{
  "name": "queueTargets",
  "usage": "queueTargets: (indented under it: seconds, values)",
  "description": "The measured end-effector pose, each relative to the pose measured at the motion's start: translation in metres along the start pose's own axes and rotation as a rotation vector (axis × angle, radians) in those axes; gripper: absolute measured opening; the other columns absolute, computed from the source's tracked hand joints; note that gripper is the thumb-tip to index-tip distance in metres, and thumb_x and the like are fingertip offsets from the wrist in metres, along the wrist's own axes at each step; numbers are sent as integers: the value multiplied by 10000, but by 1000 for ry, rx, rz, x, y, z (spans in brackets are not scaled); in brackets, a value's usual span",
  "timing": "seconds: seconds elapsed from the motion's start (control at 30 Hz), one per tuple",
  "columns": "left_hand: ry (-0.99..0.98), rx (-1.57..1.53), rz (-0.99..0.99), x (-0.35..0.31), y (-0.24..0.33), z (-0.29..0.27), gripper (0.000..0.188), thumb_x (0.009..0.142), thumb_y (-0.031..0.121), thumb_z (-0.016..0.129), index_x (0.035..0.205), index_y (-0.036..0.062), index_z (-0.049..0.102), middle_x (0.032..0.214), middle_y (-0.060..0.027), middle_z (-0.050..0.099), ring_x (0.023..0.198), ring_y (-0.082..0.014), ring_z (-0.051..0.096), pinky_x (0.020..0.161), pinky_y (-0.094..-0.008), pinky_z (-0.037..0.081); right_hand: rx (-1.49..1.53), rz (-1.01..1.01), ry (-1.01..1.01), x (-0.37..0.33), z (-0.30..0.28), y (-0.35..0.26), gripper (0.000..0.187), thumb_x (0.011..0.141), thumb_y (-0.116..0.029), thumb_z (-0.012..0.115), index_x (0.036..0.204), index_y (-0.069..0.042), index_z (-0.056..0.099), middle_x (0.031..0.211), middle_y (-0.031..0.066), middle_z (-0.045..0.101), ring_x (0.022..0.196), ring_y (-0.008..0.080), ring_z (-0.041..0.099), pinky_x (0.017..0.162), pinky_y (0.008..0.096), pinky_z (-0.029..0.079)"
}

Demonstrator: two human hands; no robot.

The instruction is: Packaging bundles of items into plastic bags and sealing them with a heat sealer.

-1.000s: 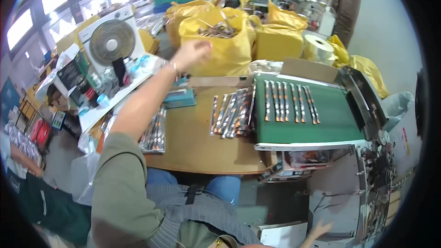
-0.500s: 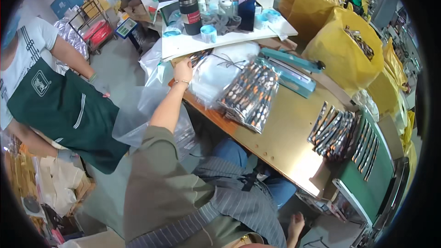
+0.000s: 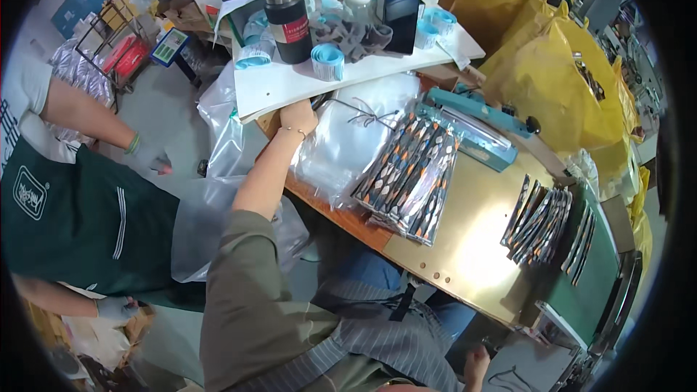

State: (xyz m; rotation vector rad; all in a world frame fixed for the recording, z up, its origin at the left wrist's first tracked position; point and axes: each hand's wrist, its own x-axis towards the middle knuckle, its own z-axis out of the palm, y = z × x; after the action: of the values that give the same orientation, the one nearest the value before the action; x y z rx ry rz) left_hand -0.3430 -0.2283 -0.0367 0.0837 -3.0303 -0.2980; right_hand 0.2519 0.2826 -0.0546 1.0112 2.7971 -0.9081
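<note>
My left hand (image 3: 299,117) reaches to the front edge of the white shelf (image 3: 254,96); its fingers are hidden there, with a small dark thing beside them. Just right of it, clear plastic bags (image 3: 348,134) lie stacked with a dark cord or wire on top. A bundle of slim, diamond-patterned packets (image 3: 410,174) in black, orange and white rests on the table, overlapping the bags. My right hand (image 3: 477,364) hangs low by my side, away from the table, its fingers curled with nothing seen in them.
A teal bag sealer (image 3: 479,127) stands behind the bundle. More patterned packets (image 3: 541,221) lie by the green conveyor (image 3: 563,294). The shelf holds a dark tumbler (image 3: 287,20), label rolls (image 3: 328,62) and a phone (image 3: 401,20). At left stands a person in a green apron (image 3: 87,218).
The view has shifted. My left hand has gone farther under the shelf's edge, hiding its fingers. Fewer packets show on the conveyor. The person at left has moved a gloved hand.
</note>
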Motion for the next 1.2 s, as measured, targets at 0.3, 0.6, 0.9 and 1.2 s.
queueTargets:
  seconds: [0.3, 0.6, 0.9, 1.2]
  values:
    - [-160, -130, -180, -8, -11, -10, 346, 715, 116, 581, 1026, -33, 599, 1071, -257, 603, 1030, -379, 577, 901, -423, 467, -83, -88, -38, 26, -13, -30, 230, 808, -107, 574, 996, 23, 609, 788, 185, 640, 721, 285, 659, 648, 339, 517]
    - [-76, -88, -68, -19, -10, -21, 296, 783, 201, 579, 998, 5, 630, 1034, -216, 627, 984, -360, 601, 859, -438, 480, -41, 16, -87, 1, -14, -9, 217, 809, -117, 598, 965, 36, 601, 779, 177, 640, 712, 264, 657, 647, 319, 504]
    - [-381, -962, -264, -81, -25, -51, 283, 876, 306, 581, 896, 29, 634, 846, -120, 661, 539, -163, 566, 462, -320, 446, 191, -24, -7, 17, -23, -50, 254, 854, -72, 582, 1074, 55, 576, 960, 168, 648, 869, 212, 624, 754, 310, 480]
    - [-849, -1489, -310, -223, 210, -52, 253, 905, 276, 580, 1038, 61, 582, 950, -96, 666, 607, -111, 577, 496, -243, 435, 176, -590, 217, 201, -38, -189, 436, 837, -197, 633, 1213, -10, 518, 1229, 203, 526, 1175, 356, 480, 975, 382, 388]
